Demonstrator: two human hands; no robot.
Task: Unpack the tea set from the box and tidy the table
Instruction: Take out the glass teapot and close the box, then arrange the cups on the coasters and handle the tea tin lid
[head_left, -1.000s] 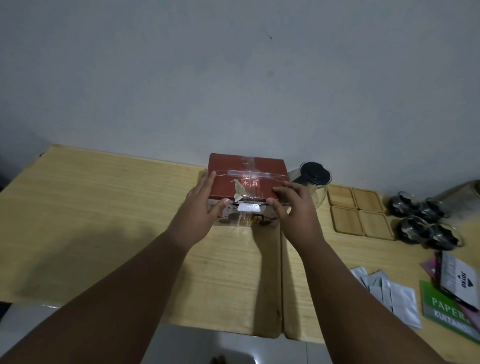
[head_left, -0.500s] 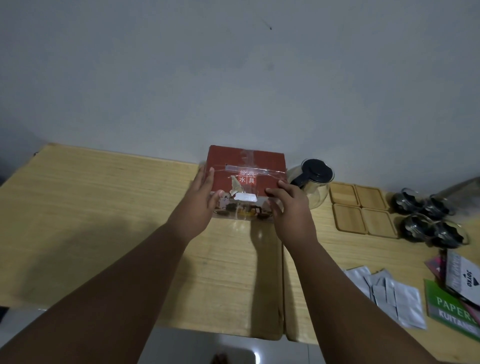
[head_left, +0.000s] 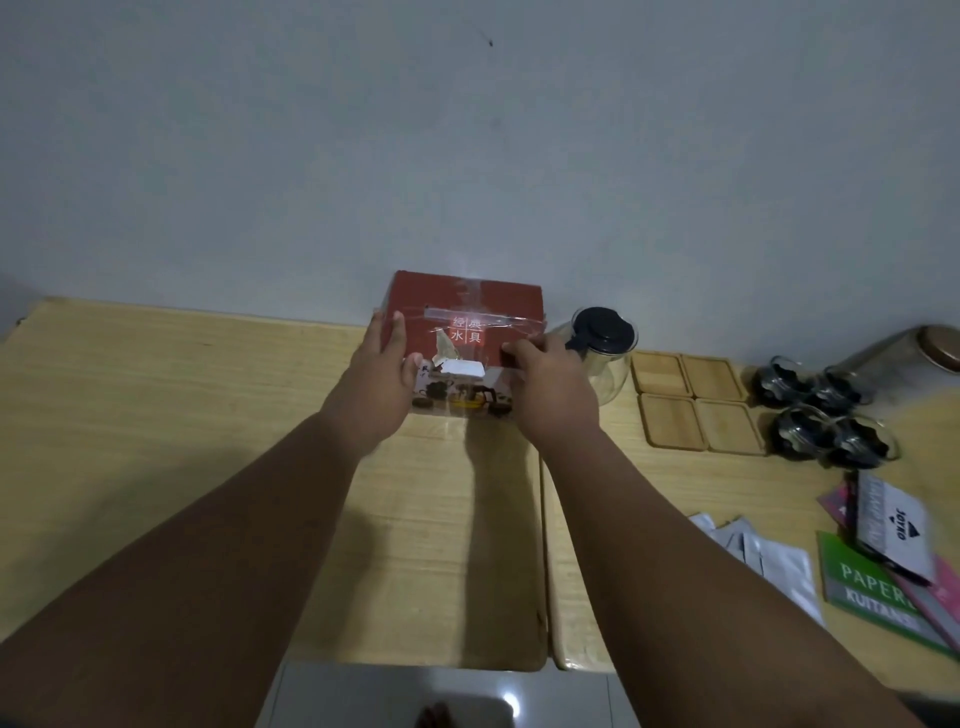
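Note:
A red tea set box (head_left: 470, 312) with white characters and clear tape across its lid stands at the back of the wooden table (head_left: 156, 415), against the wall. My left hand (head_left: 376, 382) presses flat on its left side, fingers spread. My right hand (head_left: 550, 389) grips its right front corner. A glass teapot (head_left: 605, 353) with a black lid stands just right of the box, partly behind my right hand. Several wooden coasters (head_left: 696, 405) lie in a square further right, and several small glass cups (head_left: 826, 410) stand beyond them.
A glass jar (head_left: 904, 351) lies on its side at the far right. White sachets (head_left: 769, 556), a green paper booklet (head_left: 872, 592) and other leaflets (head_left: 891, 525) lie at the front right. A seam (head_left: 543, 545) splits the table into two boards.
Both hands have pushed the box away from me toward the wall. The box now stands next to the teapot at the table's back edge.

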